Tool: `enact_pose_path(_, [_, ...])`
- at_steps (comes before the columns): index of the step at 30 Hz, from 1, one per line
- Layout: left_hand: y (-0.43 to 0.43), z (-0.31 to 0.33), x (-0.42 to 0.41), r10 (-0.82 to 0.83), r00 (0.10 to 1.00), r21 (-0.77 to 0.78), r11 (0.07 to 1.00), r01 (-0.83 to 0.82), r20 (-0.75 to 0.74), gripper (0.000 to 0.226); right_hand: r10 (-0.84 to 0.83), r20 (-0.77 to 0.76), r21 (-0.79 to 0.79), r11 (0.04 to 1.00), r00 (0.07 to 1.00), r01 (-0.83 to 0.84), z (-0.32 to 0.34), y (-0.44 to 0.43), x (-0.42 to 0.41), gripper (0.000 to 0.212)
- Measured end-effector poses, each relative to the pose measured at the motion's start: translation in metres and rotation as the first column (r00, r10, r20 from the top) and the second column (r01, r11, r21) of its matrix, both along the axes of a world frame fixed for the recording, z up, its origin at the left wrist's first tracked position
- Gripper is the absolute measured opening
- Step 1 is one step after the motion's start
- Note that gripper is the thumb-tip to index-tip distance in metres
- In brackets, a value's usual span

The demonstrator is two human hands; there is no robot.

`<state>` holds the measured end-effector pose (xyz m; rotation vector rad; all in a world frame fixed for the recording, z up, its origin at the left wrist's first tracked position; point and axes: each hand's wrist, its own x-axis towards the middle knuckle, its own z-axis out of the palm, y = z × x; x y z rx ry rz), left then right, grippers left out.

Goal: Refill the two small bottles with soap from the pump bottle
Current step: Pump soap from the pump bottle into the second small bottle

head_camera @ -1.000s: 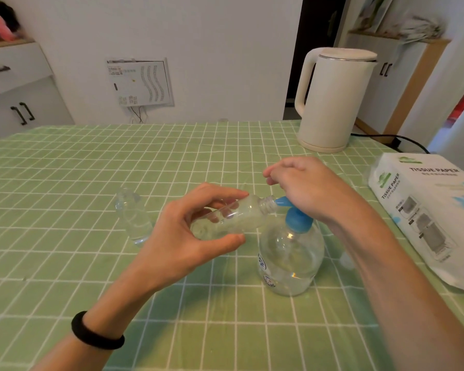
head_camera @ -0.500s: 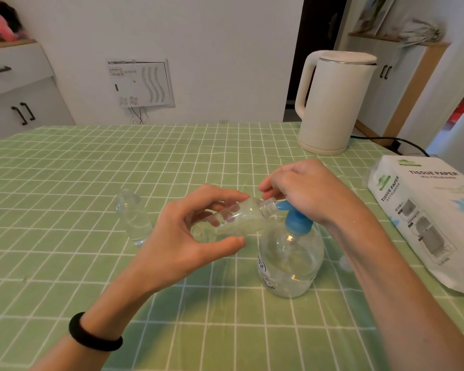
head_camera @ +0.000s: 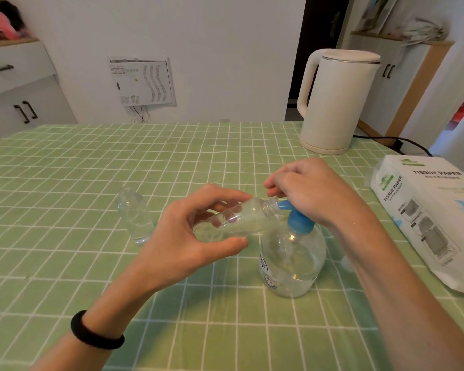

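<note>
We note the left hand (head_camera: 188, 236) gripping a small clear plastic bottle (head_camera: 241, 218), tilted, its open neck at the blue spout (head_camera: 282, 204) of a round clear plastic pump bottle (head_camera: 292, 263). The right hand (head_camera: 306, 191) curls over the pump head (head_camera: 300, 222). A second small clear bottle (head_camera: 134, 218) stands left, apart.

Bare surface (head_camera: 65, 183) stretches across the frame's left and bottom. The kettle (head_camera: 338, 103) upper right, the tissue pack (head_camera: 426, 223) at right and the spare small bottle (head_camera: 134, 218) left of centre stand in the way.
</note>
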<state>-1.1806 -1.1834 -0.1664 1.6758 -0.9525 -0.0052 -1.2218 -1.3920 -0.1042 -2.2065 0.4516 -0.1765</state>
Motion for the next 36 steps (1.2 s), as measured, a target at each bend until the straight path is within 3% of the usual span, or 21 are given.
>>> enact_pose_path(8, [-0.0003,0.0013,-0.0017,0.002,1.0,0.003,1.0,-0.002,0.0,0.052,-0.003,0.054,-0.054,0.999,0.999,0.006,0.0015,-0.0002,0.0003,0.032])
enact_pose_path(14, [0.0003,0.0029,-0.0014,0.009,1.0,0.021,1.0,-0.01,0.027,0.051,0.014,-0.015,0.053,0.999,1.0,-0.013,-0.0029,-0.0014,0.0035,0.023])
enact_pose_path(22, [-0.0011,0.0037,-0.0065,-0.014,1.0,0.015,1.0,0.013,0.028,0.048,-0.012,0.073,-0.046,0.999,0.997,0.015,0.0008,0.0031,-0.0012,0.037])
enact_pose_path(30, [-0.0023,0.0013,-0.0067,-0.014,1.0,0.008,1.0,0.014,0.003,0.047,0.0,0.0,0.02,1.0,1.0,0.0,-0.0028,0.0018,0.0005,0.026])
enact_pose_path(36, [-0.0041,0.001,-0.0092,-0.015,1.0,0.015,1.0,0.015,0.012,0.05,-0.039,0.058,-0.01,0.999,0.998,0.04,-0.0017,0.0016,-0.0023,0.036])
